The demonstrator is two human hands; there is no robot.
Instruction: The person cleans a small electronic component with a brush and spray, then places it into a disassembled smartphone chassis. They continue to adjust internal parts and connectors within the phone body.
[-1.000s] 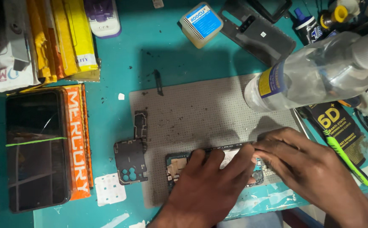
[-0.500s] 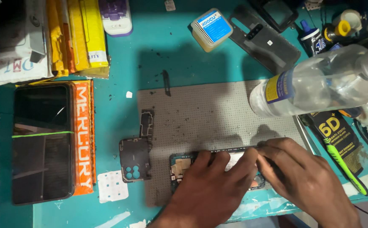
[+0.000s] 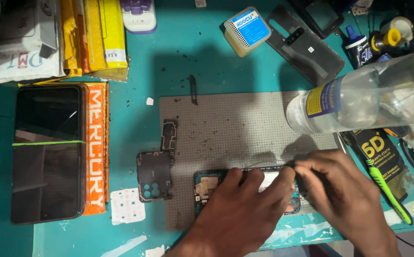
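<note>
1. Opened phone (image 3: 207,186) flat on grey work mat (image 3: 245,123), approx 6 o'clock of mat, guts facing up for access.
2. Left hand (image 3: 238,214) spread over phone, fingers pressing down, prob to stop sliding.
3. Right hand (image 3: 342,197) at 3 o'clock of phone, fingertips pinched at top edge; can't tell what's pinched.
4. Removed black cover plate (image 3: 155,176) parked at 9 o'clock, off mat edge.
5. Clear bottle (image 3: 373,97) on its side at 1 o'clock.
</note>
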